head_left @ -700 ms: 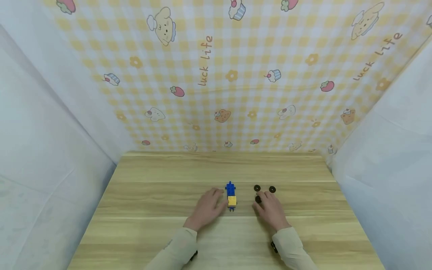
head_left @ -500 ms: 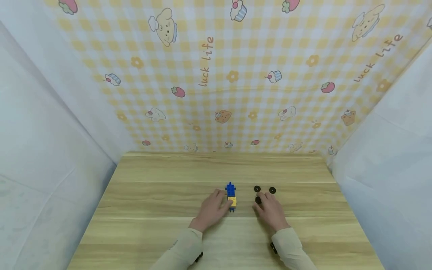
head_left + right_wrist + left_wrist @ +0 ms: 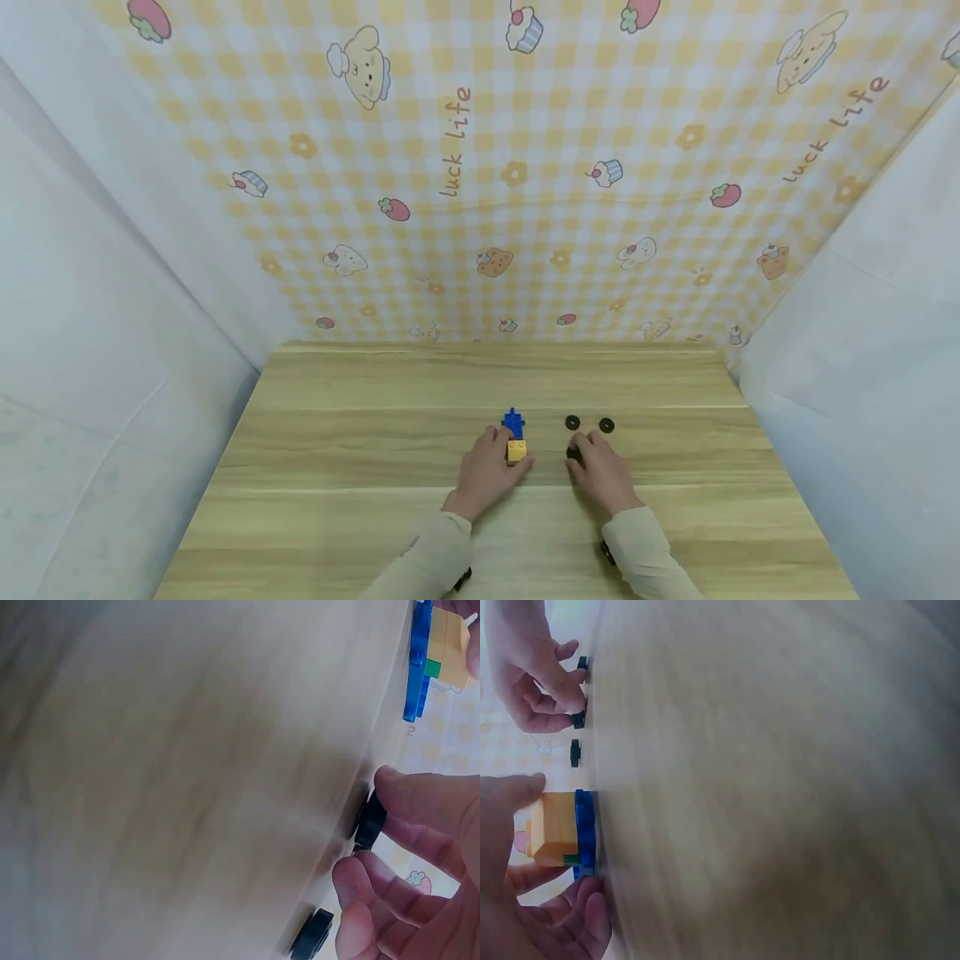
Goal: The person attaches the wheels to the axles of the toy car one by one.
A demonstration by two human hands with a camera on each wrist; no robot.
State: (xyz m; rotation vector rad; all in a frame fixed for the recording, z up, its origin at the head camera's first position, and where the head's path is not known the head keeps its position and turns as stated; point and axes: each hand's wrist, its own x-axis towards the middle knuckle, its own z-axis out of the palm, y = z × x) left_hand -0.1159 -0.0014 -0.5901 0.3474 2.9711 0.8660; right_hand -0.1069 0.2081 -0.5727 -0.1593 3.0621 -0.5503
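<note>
Head view, reading left to right. My left hand (image 3: 487,473) has its grip on the brick model (image 3: 514,439), a yellow block on a long blue plate, which sits on the wooden surface (image 3: 360,442) near its middle. On the left wrist view the thumb lies on one side of the yellow block and the curled fingers (image 3: 577,922) on the other, so I log this grip as grasping the model, which still rests on the surface.

Just right of the model, my right hand (image 3: 602,472) is down on the near black wheel (image 3: 573,452). The right wrist view shows that wheel (image 3: 369,821) pinched between thumb and a fingertip (image 3: 405,791), on edge against the surface. Grip: grasping the wheel, not lifted as far as I can tell.

Two more black wheels lie flat just beyond the right hand: one (image 3: 572,422) on the left, one (image 3: 607,426) on the right, both untouched.

Progress, my judgement: early. I see no wheel mounted on the model in any view, though its underside is hidden. One wheel is in hand, two remain loose. The held wheel and the model are near each other but apart, with bare surface between the two hands.
</note>
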